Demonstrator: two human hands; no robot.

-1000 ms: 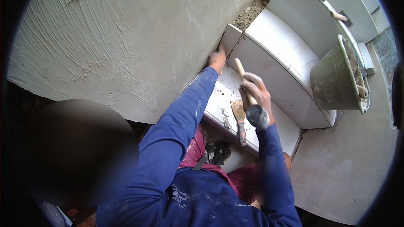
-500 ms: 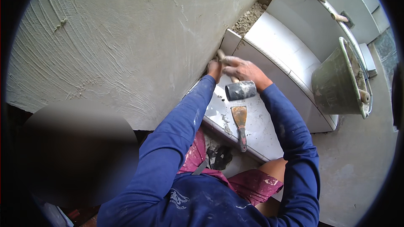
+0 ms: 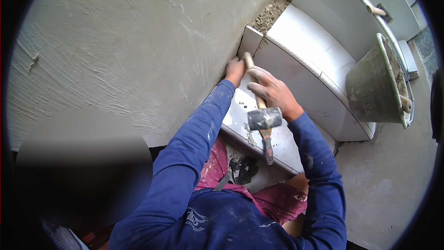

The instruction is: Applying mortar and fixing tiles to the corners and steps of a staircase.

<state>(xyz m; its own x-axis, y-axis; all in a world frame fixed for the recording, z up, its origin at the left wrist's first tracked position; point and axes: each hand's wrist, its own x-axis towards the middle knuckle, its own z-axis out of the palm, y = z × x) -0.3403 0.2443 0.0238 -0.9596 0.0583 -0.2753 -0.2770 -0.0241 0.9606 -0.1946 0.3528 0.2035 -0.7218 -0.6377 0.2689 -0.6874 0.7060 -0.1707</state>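
Observation:
My right hand [image 3: 277,95] is closed round the wooden handle of a rubber mallet [image 3: 264,118]. The mallet's black, white-smeared head hangs toward me, and the handle's butt points at the corner by the wall. My left hand [image 3: 236,71] is curled low against the plastered wall, beside a narrow upright tile piece [image 3: 251,40]; whatever its fingers grip is hidden. Below both hands lies a white tiled step [image 3: 286,144] with crumbs of mortar. A putty knife [image 3: 268,149] rests on it, its rusty blade partly covered by the mallet head.
Rough plaster covers the wall [image 3: 125,41] on the left. Higher white tiled steps [image 3: 307,30] curve up to the right, with rubble [image 3: 273,14] along the wall. A mortar-stained bucket [image 3: 374,85] stands at the right; another hammer-like tool [image 3: 379,11] lies above it.
The mallet has shifted slightly nearer to me, its head now over the putty knife's blade. My right hand has moved a little down with it. The left hand stays at the corner.

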